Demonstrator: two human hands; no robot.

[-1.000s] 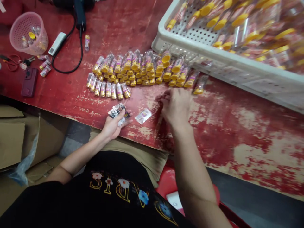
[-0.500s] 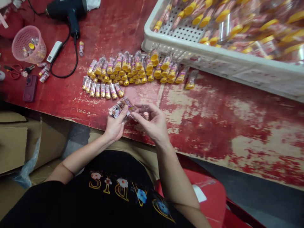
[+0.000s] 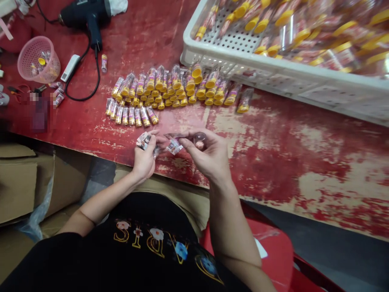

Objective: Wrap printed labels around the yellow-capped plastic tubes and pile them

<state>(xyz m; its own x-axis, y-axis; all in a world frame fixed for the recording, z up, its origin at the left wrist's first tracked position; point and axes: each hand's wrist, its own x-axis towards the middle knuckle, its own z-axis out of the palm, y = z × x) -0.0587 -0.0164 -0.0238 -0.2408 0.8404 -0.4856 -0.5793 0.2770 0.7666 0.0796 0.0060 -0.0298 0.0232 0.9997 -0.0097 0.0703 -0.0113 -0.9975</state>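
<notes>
Left hand (image 3: 144,161) clasps printed wrappers (image 3: 143,140), number unclear, and right hand (image 3: 213,156) clasps one clear tube (image 3: 199,141).

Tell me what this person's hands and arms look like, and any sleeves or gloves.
The left hand and right hand are ungloved, the forearms bare, with no watch or bracelet visible. The black top has short sleeves and gold-outlined lettering with flowers across its front.

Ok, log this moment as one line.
left hand: holds printed wrappers; right hand: holds clear tube; another wrapper: between hands; yellow-capped tubes: beside white crate
</notes>
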